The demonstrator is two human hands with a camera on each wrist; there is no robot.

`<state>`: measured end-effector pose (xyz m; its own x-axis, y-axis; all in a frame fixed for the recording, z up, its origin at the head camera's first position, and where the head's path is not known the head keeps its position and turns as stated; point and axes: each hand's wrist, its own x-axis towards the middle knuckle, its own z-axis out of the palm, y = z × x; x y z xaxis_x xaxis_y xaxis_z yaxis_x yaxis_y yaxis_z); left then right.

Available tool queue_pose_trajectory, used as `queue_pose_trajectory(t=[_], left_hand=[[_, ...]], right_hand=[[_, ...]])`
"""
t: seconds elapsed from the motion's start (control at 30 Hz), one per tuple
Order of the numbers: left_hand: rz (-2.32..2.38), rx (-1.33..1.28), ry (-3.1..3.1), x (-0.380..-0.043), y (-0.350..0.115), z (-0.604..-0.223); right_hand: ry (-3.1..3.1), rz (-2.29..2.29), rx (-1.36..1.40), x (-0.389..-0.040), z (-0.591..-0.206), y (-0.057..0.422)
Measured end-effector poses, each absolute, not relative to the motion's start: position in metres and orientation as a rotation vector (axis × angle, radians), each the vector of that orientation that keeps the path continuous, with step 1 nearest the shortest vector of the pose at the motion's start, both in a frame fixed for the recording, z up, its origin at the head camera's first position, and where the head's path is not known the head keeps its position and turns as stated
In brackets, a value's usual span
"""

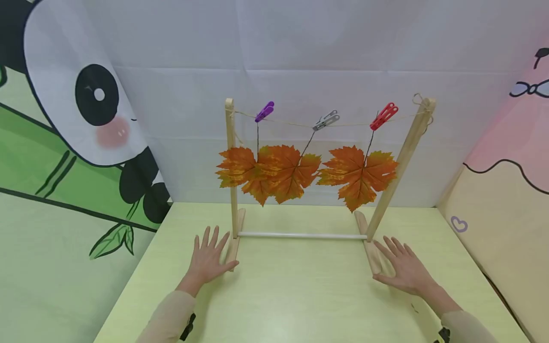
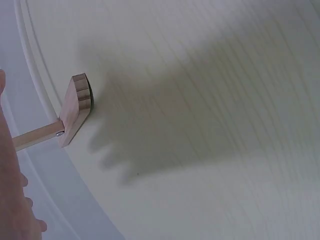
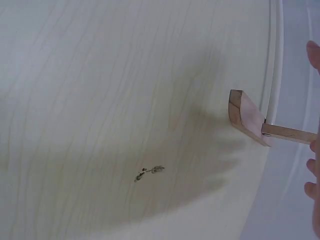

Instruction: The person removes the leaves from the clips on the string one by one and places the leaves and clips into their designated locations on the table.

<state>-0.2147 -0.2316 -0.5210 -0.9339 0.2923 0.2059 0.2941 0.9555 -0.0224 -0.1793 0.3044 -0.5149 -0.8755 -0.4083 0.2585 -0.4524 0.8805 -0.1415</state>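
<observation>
A wooden frame with two posts stands on the table, its left foot [image 1: 232, 255] and right foot [image 1: 372, 257] joined by a white rod [image 1: 300, 235]. Twine [image 1: 291, 124] runs between the post tops. On it, purple [image 1: 264, 111], grey [image 1: 326, 120] and red [image 1: 384, 116] clothespins hold the dark stems of three orange maple leaves, left [image 1: 240, 166], middle [image 1: 289, 174] and right [image 1: 360, 174]. My left hand [image 1: 208, 259], fingers spread, is beside the left foot and holds nothing. Beside the right foot, my right hand [image 1: 405, 267] is likewise spread and holds nothing.
The pale wood-grain table [image 1: 296, 295] meets a white cloth backdrop [image 1: 300, 47] behind the frame. A panda drawing [image 1: 73, 95] covers the left side, and a pink and cream panel [image 1: 506, 200] the right. A small dark mark [image 3: 149, 171] lies on the tabletop near my right wrist.
</observation>
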Motion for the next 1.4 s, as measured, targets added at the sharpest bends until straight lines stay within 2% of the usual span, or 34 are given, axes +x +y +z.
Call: queue_pose_trajectory(t=[0.33,0.83,1.4], left_hand=[[-0.262,-0.581,-2.824,-0.214,-0.222,-0.500],[-0.370,-0.769,-2.495,-0.218,-0.211,-0.471],[-0.440,-0.835,-2.409,-0.216,-0.203,-0.443]], right_hand=[[-2.770,0.391,0.717,-0.182,-0.498,0.296],[-2.674,0.511,0.795,-0.188,-0.469,0.275],[-2.611,0.650,0.810,-0.187,-0.439,0.247]])
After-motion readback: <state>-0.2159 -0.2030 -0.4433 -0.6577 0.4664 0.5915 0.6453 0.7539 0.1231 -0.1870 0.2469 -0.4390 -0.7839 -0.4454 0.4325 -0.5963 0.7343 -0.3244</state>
